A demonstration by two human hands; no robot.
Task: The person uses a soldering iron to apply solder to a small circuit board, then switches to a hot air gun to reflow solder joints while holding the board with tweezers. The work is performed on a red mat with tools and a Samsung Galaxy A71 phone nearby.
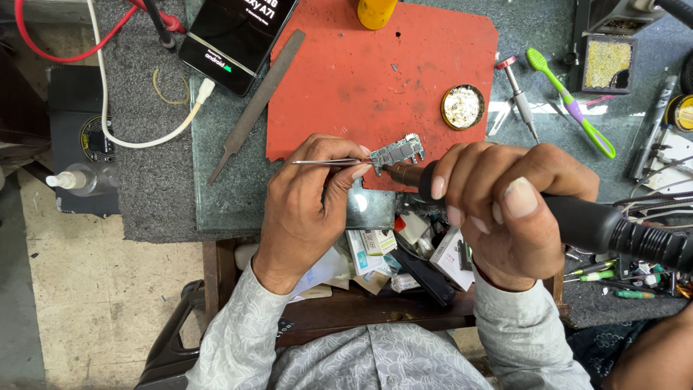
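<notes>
A small grey circuit board (397,152) lies tilted at the red mat's (375,79) near edge.

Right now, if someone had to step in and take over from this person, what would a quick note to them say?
Left hand: pinches tweezers that grip the small circuit board.
Right hand: grips a black hot-air handpiece, nozzle at the board's lower edge.
The board is held above the near edge of the red mat; a tin of flux sits on the mat, a powered-on phone at the far left.
Done: board gripped, nozzle in place. Left: cannot tell how far the heating has got.
</notes>
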